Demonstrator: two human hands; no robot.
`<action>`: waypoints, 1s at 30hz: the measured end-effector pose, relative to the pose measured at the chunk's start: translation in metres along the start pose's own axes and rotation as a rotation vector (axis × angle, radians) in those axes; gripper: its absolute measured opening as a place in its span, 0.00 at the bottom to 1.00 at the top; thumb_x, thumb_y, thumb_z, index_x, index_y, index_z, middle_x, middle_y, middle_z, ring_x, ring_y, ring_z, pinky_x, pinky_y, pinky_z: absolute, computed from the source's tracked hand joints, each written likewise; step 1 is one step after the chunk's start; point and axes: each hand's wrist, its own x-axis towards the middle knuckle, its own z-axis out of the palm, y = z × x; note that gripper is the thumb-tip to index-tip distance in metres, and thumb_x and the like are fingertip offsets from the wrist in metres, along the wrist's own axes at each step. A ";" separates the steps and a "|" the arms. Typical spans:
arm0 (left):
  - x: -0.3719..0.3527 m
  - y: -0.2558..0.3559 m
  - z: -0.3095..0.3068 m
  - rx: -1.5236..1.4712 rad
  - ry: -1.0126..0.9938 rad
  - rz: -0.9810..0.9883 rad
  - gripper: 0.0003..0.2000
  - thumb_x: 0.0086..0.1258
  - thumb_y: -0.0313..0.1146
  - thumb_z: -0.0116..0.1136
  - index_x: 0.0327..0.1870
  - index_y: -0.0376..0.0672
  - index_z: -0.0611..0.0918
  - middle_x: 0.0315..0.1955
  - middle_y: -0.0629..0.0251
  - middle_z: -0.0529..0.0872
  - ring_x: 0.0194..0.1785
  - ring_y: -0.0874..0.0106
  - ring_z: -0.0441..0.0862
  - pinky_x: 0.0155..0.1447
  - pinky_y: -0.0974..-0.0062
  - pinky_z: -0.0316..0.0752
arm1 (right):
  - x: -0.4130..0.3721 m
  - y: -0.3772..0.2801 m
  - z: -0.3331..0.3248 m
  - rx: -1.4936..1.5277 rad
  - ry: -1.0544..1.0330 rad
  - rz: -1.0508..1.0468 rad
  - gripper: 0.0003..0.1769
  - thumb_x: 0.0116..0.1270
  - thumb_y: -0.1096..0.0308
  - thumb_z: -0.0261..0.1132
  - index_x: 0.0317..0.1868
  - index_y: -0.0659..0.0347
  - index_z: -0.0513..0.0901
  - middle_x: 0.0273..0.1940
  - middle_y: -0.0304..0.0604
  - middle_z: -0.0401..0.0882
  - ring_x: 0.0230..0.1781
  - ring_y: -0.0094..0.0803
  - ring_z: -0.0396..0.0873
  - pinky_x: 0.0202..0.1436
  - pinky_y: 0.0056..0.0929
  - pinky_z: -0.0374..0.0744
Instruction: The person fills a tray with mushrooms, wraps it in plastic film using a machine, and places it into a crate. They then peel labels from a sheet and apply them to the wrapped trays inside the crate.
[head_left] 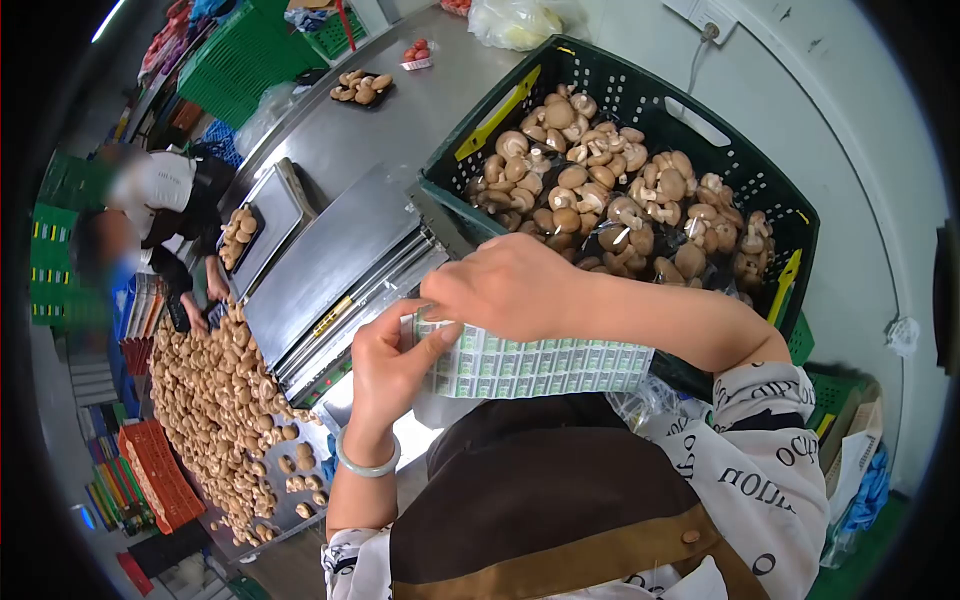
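A sheet of small green-and-white labels (545, 368) is held in front of the brown apron. My left hand (388, 362), with a pale bangle at its wrist, pinches the sheet's left end between thumb and fingers. Bent over the sheet's upper left corner, my right hand (505, 290) has its fingers pressed together there; their tips are partly hidden. Just beyond both hands lies a metal wrapping machine (335, 270) with a flat top. A dark green crate (450, 195) full of packed mushrooms (610, 180) stands behind my right forearm.
A large pile of loose mushrooms (215, 400) covers the left table. Beside it a co-worker (165, 190) reaches toward the pile. A scale (275, 225) holds a mushroom tray (238, 238). Farther back are another mushroom tray (361, 88), a small red pack (417, 52) and plastic bags (515, 22).
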 end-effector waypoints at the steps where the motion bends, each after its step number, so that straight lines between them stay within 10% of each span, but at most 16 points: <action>1: 0.001 0.001 0.001 -0.015 0.008 -0.003 0.09 0.65 0.25 0.66 0.43 0.34 0.82 0.29 0.71 0.84 0.31 0.87 0.77 0.32 0.87 0.70 | 0.000 0.000 0.004 -0.046 0.015 -0.031 0.12 0.64 0.58 0.62 0.39 0.56 0.74 0.26 0.37 0.78 0.26 0.35 0.81 0.29 0.33 0.74; 9: 0.006 -0.036 -0.013 0.166 0.061 -0.051 0.05 0.66 0.25 0.66 0.35 0.35 0.81 0.23 0.72 0.83 0.26 0.87 0.74 0.29 0.86 0.68 | -0.003 0.004 0.015 -0.252 0.151 -0.298 0.08 0.57 0.63 0.63 0.36 0.53 0.77 0.23 0.32 0.70 0.22 0.25 0.75 0.26 0.26 0.71; 15: 0.004 -0.042 -0.034 0.050 0.095 -0.135 0.07 0.67 0.28 0.65 0.37 0.34 0.81 0.24 0.74 0.81 0.26 0.86 0.71 0.29 0.86 0.65 | 0.000 0.096 -0.023 0.627 0.127 0.604 0.14 0.72 0.58 0.61 0.41 0.62 0.77 0.32 0.35 0.79 0.33 0.25 0.76 0.41 0.25 0.75; 19: -0.001 -0.044 -0.047 0.004 0.069 -0.147 0.06 0.68 0.28 0.65 0.37 0.35 0.81 0.26 0.74 0.81 0.28 0.86 0.72 0.32 0.86 0.66 | -0.043 0.231 -0.012 0.332 0.044 0.786 0.11 0.68 0.64 0.64 0.40 0.65 0.78 0.32 0.37 0.77 0.34 0.22 0.73 0.41 0.24 0.73; 30: 0.012 -0.046 -0.043 -0.051 -0.020 -0.185 0.07 0.69 0.29 0.64 0.39 0.36 0.80 0.28 0.73 0.82 0.31 0.86 0.74 0.35 0.86 0.68 | -0.022 0.329 0.038 -0.143 -0.539 0.768 0.22 0.56 0.56 0.71 0.46 0.63 0.86 0.39 0.49 0.86 0.41 0.41 0.83 0.44 0.36 0.79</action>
